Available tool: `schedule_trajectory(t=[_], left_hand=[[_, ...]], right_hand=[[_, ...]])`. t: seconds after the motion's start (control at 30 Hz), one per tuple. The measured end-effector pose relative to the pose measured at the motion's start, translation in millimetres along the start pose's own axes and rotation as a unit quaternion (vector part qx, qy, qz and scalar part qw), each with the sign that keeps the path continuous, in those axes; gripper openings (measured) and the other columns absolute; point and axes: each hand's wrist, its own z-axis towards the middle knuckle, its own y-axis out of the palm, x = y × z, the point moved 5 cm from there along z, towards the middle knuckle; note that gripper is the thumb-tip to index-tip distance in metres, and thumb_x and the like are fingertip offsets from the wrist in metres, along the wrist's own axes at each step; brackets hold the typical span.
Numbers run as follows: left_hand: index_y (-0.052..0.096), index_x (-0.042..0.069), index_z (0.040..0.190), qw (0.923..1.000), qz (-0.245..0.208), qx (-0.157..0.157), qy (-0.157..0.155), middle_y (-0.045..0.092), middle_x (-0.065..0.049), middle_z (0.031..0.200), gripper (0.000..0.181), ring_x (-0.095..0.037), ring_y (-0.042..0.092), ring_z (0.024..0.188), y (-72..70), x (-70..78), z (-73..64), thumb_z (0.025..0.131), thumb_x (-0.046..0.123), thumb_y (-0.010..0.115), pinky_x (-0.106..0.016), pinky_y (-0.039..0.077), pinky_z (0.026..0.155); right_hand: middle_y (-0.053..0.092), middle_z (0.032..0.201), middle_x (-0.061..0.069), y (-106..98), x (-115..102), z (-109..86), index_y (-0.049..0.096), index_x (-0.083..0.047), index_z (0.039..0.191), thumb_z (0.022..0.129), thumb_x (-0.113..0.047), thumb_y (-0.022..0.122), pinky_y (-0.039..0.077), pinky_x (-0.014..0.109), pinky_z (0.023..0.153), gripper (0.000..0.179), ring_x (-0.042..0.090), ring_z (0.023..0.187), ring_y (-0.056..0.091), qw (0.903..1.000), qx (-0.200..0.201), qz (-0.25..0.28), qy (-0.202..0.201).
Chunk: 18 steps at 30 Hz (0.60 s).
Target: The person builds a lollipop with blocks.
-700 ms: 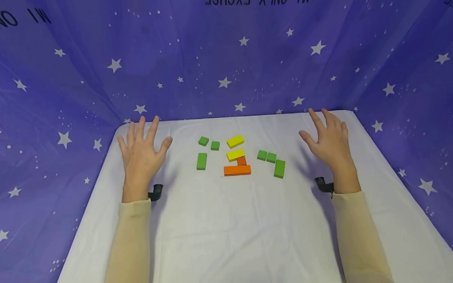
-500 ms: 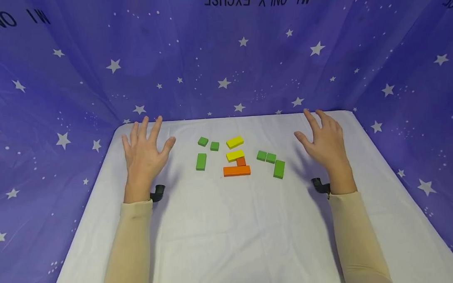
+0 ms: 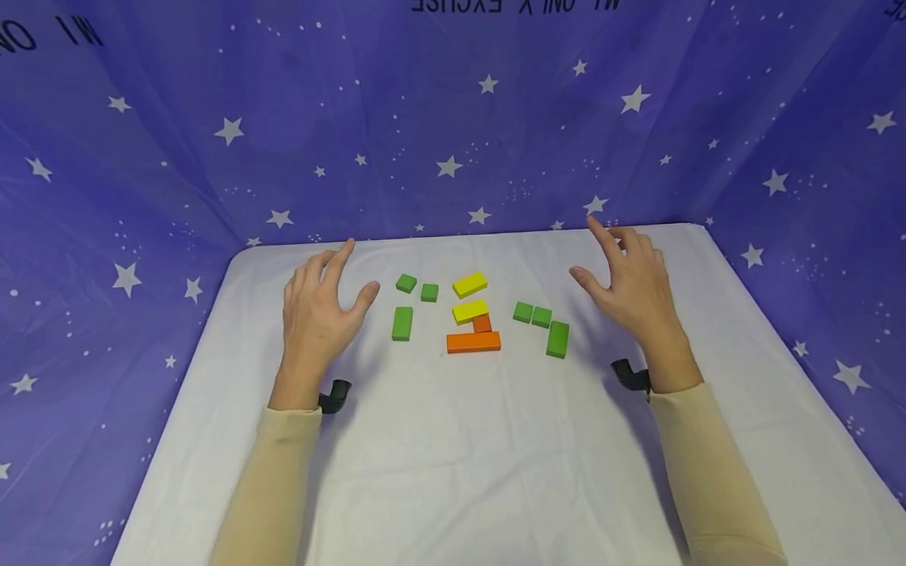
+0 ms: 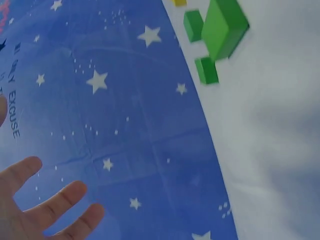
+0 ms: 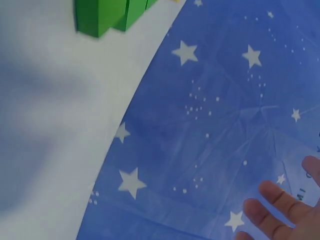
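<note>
- Head view: the desk (image 3: 445, 483) is covered with a white cloth and is backed by a purple star-patterned curtain (image 3: 387, 110) on which inverted lettering is printed.
- Head view, left: the left hand (image 3: 315, 317) is raised over the desk, its thumb extended toward the blocks and its fingers slightly bent. Nearest to it, a left green oblong block (image 3: 402, 324) is laid lengthwise, with two small green blocks placed beyond it, one farther left (image 3: 405, 283) and one nearer the middle (image 3: 429, 293).
- Head view, middle: a far yellow block (image 3: 470, 284) and a near yellow block (image 3: 471, 311) are set apart. A small red block (image 3: 482, 324) is seen between the near yellow block and an orange block (image 3: 473, 342).
- Head view, right: two more small green blocks (image 3: 523, 312) are placed side by side, with a right green oblong block (image 3: 557, 339) just beside them on the near right. The right hand (image 3: 635, 293) is raised farther right, thumb and fingers parted.
- Left wrist view: separated fingertips are shown at the lower left; green blocks are seen at the upper right.
- Right wrist view: parted fingers are shown at the lower right, well apart from the green blocks at the upper left.
</note>
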Motion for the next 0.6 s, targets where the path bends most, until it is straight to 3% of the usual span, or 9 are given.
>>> schedule_trajectory(t=[0.17,0.43,0.6], left_hand=[[0.047,0.031,0.161,0.9996,-0.022,-0.016,-0.001,0.059,-0.014,0.141,0.07,-0.039,0.055,0.123,11.1,9.1,-4.9,0.098,0.052,0.071,-0.057,0.042,0.098],[0.05,0.03,0.158,0.9967,-0.062,-0.053,-0.005,0.065,-0.009,0.127,0.066,-0.032,0.059,0.114,29.5,17.8,-16.3,0.098,0.048,0.072,-0.054,0.047,0.093],[0.053,0.027,0.156,0.9949,-0.06,-0.08,0.011,0.067,-0.008,0.118,0.065,-0.028,0.06,0.103,45.5,26.0,-23.3,0.098,0.049,0.071,-0.047,0.049,0.086]], right_hand=[[0.059,0.126,0.022,6.0,-8.4,-6.9,0.039,-0.027,0.165,0.095,-0.046,0.074,0.042,0.061,0.093,0.08,0.043,0.109,0.055,0.9989,0.015,0.038,-0.025],[0.058,0.105,0.012,18.8,-18.7,-13.1,0.044,-0.027,0.163,0.092,-0.045,0.079,0.043,0.054,0.087,0.082,0.033,0.092,0.053,0.9966,0.009,0.072,-0.04],[0.058,0.098,0.009,28.9,-26.5,-14.9,0.047,-0.027,0.161,0.093,-0.046,0.079,0.043,0.046,0.078,0.078,0.029,0.085,0.053,0.9962,-0.011,0.077,-0.039]])
